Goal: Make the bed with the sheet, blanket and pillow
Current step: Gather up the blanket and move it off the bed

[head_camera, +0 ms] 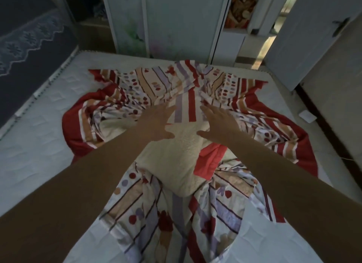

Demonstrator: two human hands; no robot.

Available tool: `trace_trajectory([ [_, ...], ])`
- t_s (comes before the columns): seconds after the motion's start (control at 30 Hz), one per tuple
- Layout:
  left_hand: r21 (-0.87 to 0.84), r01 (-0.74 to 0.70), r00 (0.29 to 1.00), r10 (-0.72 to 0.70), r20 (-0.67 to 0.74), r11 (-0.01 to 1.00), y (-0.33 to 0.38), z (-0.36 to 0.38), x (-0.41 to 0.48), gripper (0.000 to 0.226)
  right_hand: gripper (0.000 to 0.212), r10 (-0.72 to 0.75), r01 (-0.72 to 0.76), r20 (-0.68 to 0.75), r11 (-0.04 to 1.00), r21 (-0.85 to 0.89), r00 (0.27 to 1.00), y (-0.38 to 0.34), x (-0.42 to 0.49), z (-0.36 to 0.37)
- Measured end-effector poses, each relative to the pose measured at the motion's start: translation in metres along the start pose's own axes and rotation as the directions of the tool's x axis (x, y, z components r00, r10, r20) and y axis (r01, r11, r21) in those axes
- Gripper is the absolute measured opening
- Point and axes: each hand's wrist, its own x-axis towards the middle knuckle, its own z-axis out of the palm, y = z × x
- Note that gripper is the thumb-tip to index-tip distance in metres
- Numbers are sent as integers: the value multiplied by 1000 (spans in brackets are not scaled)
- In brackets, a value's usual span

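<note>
A crumpled sheet (137,90) with red, lilac and peach stripes and dots lies bunched across the white quilted mattress (39,145). In its middle a cream fleecy blanket (176,155) shows, with a coral-red patch (209,160) beside it. My left hand (156,123) reaches forward with fingers spread straight, over the seam where the striped cloth meets the cream one. My right hand (217,123) is stretched out the same way just to the right, fingers straight. Neither hand grips cloth. No pillow is in view.
A dark headboard or panel with a lace trim (29,43) runs along the left side of the bed. A pale wardrobe (176,21) stands at the far end, with an open door (313,37) at the right. Dark floor borders the bed's right edge.
</note>
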Motion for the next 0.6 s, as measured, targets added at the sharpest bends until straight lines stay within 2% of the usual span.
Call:
trace_trajectory([
  [0.2, 2, 7, 996, -7, 85, 1000, -7, 62, 43, 109, 101, 4, -6, 132, 1000, 15, 991, 29, 34, 63],
  [0.4, 17, 75, 981, -77, 178, 997, -18, 125, 88, 114, 104, 5, 3, 266, 1000, -30, 964, 58, 70, 124],
  [0.6, 20, 120, 960, -121, 253, 993, -19, 182, 121, 119, 112, -45, 66, 323, 996, -54, 945, 75, 103, 183],
])
